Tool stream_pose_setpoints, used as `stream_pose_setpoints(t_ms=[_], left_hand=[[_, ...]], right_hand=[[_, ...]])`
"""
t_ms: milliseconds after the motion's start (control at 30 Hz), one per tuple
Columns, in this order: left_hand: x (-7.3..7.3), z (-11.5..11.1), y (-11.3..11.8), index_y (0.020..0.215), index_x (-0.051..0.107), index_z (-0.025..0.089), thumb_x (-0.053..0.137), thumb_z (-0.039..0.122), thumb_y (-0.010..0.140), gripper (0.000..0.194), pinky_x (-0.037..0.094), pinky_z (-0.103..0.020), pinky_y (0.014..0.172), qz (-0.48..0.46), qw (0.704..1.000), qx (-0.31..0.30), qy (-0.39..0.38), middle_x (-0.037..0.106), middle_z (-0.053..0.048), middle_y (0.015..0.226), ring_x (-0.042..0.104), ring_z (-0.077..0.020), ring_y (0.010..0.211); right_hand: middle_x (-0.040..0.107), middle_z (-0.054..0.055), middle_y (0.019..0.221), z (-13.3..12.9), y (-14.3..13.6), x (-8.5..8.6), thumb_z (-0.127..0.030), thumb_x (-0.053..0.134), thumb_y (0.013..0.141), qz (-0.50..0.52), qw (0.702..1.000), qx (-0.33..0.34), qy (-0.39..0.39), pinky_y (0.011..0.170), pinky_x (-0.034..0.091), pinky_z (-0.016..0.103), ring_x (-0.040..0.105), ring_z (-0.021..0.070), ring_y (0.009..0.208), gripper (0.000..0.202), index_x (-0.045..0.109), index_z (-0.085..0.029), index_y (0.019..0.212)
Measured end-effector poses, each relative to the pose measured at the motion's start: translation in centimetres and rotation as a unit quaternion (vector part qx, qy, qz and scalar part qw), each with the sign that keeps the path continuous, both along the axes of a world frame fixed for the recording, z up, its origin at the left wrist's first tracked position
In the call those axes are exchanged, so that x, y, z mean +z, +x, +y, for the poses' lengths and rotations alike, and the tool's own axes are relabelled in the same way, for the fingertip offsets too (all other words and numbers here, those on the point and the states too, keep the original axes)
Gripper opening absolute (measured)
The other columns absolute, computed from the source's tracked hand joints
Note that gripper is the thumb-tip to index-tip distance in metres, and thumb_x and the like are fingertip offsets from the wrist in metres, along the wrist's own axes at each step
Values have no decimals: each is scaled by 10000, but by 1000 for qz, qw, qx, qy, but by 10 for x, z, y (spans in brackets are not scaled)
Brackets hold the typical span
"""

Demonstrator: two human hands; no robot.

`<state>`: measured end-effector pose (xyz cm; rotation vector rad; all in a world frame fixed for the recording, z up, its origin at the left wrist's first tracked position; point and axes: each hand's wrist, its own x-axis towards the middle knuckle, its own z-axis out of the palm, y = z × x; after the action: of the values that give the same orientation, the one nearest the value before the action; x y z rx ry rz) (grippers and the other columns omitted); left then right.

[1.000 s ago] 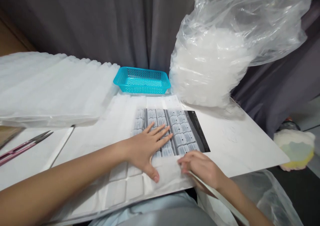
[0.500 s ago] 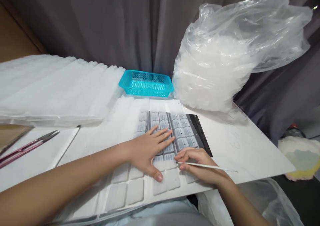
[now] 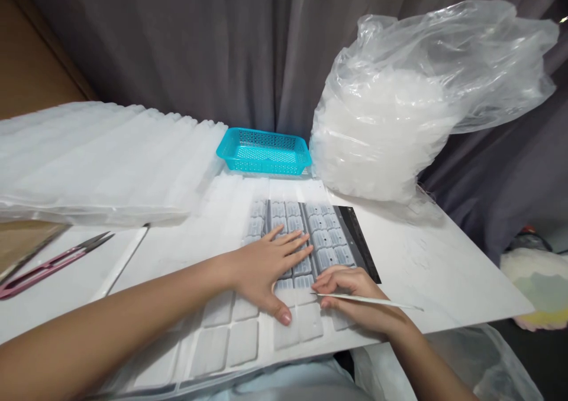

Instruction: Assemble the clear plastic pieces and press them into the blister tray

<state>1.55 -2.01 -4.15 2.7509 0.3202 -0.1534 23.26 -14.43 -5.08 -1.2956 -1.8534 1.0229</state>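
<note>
Right hand (image 3: 355, 294) is observed partly closed, a thin white tool (image 3: 373, 300) being grasped between thumb and fingertips.

Basket (image 3: 268, 165) is bright turquoise with a pattern of little holes, and it really pops against the dark grey, kinda purplish curtain (image 3: 177, 46). Snips (image 3: 82, 251) are pink with grey blades. Tool (image 3: 377, 300) is whitish. Squares (image 3: 329, 258) look grey-blue with pale stripes and dark dots, next to a black strip (image 3: 364, 244). Table's (image 3: 426, 259) plain white, stack's (image 3: 97, 164) white too, and the bag's (image 3: 488, 64) clear.
</note>
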Motion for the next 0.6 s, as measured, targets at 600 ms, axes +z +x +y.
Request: stream_pose_setpoints(t_ms=[600], left_hand=[[4, -5, -4, 1478, 66, 70, 542, 791, 657, 1191, -41, -631, 1092, 31, 999, 26, -9, -18, -172, 1497, 79, -386, 1396]], right_hand=[[594, 152, 1175, 26, 25, -4, -257, 551, 875, -184, 934, -186, 244, 963, 423, 502, 504, 306, 1169, 98, 603, -183, 837]])
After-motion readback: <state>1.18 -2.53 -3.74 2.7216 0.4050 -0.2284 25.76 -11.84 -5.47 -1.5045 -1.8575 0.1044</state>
